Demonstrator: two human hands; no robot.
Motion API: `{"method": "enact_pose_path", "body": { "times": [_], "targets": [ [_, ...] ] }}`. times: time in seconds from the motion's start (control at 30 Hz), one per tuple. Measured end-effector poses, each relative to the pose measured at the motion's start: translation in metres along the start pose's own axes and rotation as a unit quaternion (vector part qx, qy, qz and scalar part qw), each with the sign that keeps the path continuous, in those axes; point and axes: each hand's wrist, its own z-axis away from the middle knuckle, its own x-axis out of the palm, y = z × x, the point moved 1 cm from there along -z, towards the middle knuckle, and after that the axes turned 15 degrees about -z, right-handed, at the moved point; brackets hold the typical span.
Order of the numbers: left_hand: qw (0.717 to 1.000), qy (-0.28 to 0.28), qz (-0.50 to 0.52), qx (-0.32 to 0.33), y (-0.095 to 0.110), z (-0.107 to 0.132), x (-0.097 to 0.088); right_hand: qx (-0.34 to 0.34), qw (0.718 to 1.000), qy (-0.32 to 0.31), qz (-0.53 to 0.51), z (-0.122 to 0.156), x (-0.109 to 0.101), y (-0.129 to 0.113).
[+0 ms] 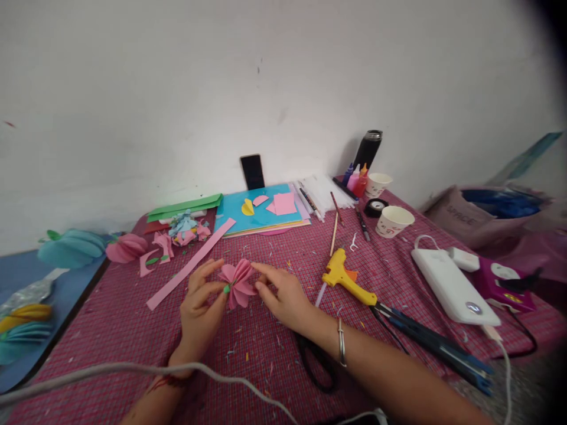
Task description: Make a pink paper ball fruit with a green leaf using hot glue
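Note:
A pink folded-paper flower (239, 282) with a small green leaf at its left side sits just above the red checked tablecloth (133, 330). My left hand (201, 304) pinches its left edge near the leaf, thumb and fingers closed on the paper. My right hand (283, 295) pinches the flower's right side with fingertips together. A metal bangle (341, 342) is on my right wrist.
A long pink paper strip (190, 264) lies to the left, a yellow glue gun (343, 276) to the right. Black scissors (316, 363) lie under my right forearm. Coloured paper sheets (261, 215), paper cups (393, 220), a white power bank (452, 284) and finished paper flowers (126, 248) surround the work area.

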Motion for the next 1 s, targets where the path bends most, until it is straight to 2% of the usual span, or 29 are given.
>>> {"method": "enact_pose_path", "body": {
  "times": [0.1, 0.2, 0.37, 0.5, 0.6, 0.8, 0.9, 1.0],
  "targets": [
    [1.0, -0.006, 0.01, -0.027, -0.001, 0.002, 0.002, -0.006, 1.0, 0.004, 0.01, 0.001, 0.0, -0.001],
    [0.994, -0.021, 0.052, -0.091, 0.001, 0.002, 0.005, -0.016, 1.0, -0.002, 0.014, 0.002, 0.001, -0.002],
    [0.962, -0.024, 0.171, -0.213, 0.005, 0.001, 0.011, -0.017, 1.0, 0.005, -0.004, 0.002, 0.002, 0.002],
    [0.942, -0.018, 0.22, -0.253, 0.006, 0.002, 0.015, -0.02, 1.0, 0.018, -0.007, 0.002, 0.004, 0.005],
    [0.947, -0.026, 0.212, -0.239, 0.005, 0.003, 0.015, -0.015, 1.0, 0.018, 0.002, 0.001, 0.003, 0.003],
    [0.988, -0.065, 0.084, -0.11, 0.007, 0.004, 0.01, -0.016, 1.0, 0.016, 0.002, 0.0, -0.001, -0.003],
    [0.991, -0.081, 0.05, -0.093, 0.012, 0.004, 0.009, 0.028, 0.996, -0.015, -0.085, -0.001, 0.002, 0.0],
    [0.985, -0.111, 0.053, -0.119, 0.018, 0.003, 0.008, 0.1, 0.98, -0.032, -0.168, -0.003, 0.008, 0.005]
  ]
}}
